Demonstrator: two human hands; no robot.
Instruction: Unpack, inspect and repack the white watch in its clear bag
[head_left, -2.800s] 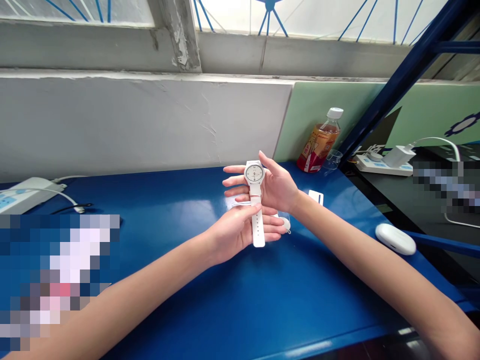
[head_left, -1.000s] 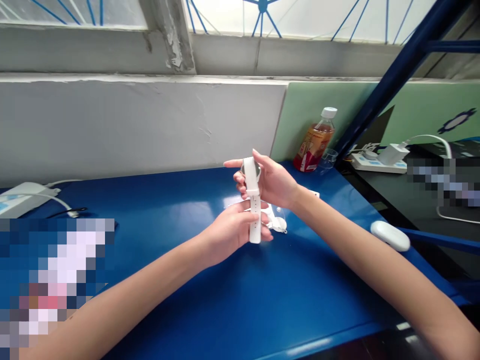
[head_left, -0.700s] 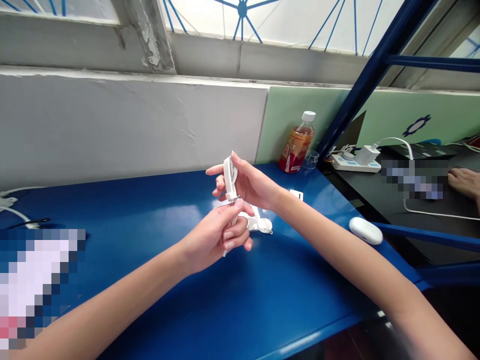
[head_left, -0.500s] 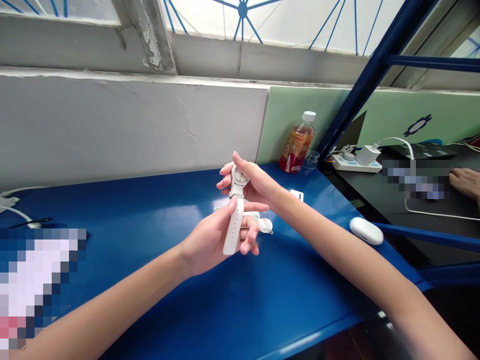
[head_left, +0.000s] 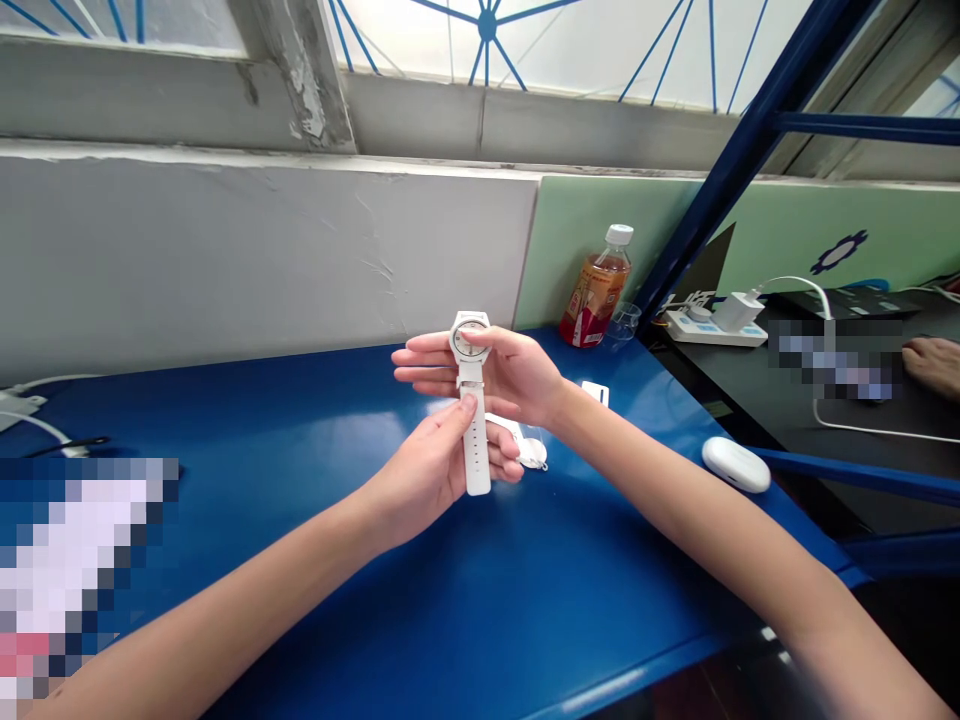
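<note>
A white wristwatch [head_left: 471, 340] with a round dial is held up over the blue table, its long holed strap hanging downward. My left hand [head_left: 435, 450] pinches that strap between the thumb in front and the fingers behind it. At the watch head, my right hand [head_left: 521, 375] has its thumb on the dial and its fingers stretched out behind, so the watch sits between them. Behind and below my hands, partly hidden, lies a white round item [head_left: 533, 453] on the table with some clear plastic around it.
On the blue table [head_left: 300, 420] stand a drink bottle [head_left: 596, 290] and a clear cup [head_left: 624, 321]; a white earbud case [head_left: 736, 464] lies at right. White cables [head_left: 45, 425] are at left. Beyond a blue frame are a power strip [head_left: 716, 325] and another person's hand [head_left: 930, 365].
The watch has turned more upright, its dial now facing me and slightly further left. My right hand's fingers have straightened out to the left, and its thumb has come onto the dial.
</note>
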